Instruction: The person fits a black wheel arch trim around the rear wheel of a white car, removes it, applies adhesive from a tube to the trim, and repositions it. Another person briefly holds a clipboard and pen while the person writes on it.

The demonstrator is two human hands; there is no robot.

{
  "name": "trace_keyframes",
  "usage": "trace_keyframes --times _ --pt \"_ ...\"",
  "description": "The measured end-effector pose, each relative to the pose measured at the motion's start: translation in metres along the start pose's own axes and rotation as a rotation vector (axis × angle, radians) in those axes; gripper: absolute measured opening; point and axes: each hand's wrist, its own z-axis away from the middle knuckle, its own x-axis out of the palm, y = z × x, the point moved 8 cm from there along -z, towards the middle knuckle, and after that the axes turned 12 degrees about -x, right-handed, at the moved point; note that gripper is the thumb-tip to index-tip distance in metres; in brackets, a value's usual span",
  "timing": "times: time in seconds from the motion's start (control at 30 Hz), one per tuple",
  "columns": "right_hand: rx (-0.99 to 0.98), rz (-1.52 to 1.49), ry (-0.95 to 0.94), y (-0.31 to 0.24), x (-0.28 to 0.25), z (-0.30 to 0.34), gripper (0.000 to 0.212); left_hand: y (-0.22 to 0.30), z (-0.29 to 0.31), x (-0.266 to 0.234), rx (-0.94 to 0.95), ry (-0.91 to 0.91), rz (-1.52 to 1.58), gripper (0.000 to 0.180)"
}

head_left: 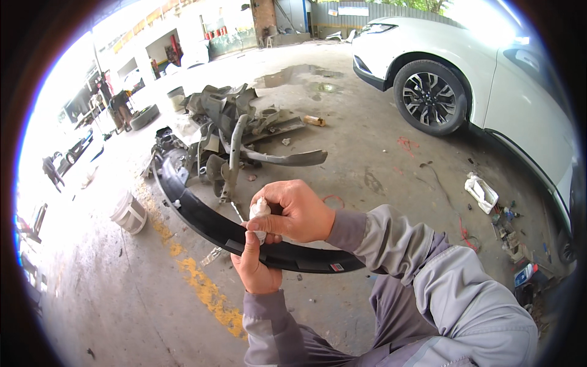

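The grey concrete floor (397, 196) is worn, with flaky yellow paint (205, 289). My right hand (299, 211) pinches a small, crumpled white lump (261, 209) by a long, curved, smooth black plastic strip (208, 222). My left hand (257, 275) is curled around the strip, thumb up. Bent grey car parts (211, 113) lie heaped beyond. A round white plastic bucket (129, 215) sits left; I can't really tell what's in it.

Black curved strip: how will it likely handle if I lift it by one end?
The black curved strip is probably light for its length, as its section looks thin. It may flex or twist somewhat, being long and narrow. Its ends, reaching well past the left hand, could swing or dip.
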Motion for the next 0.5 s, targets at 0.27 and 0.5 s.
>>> trace_keyframes --times 0.27,0.5 --pt "-0.007 -0.134 -0.058 -0.001 0.008 -0.003 0.025 0.003 0.002 -0.013 -0.018 0.009 0.022 0.024" --pt "-0.05 0.265 0.08 -0.004 0.011 0.007 0.033 0.007 0.001 -0.028 0.153 0.142 -0.022 0.024"
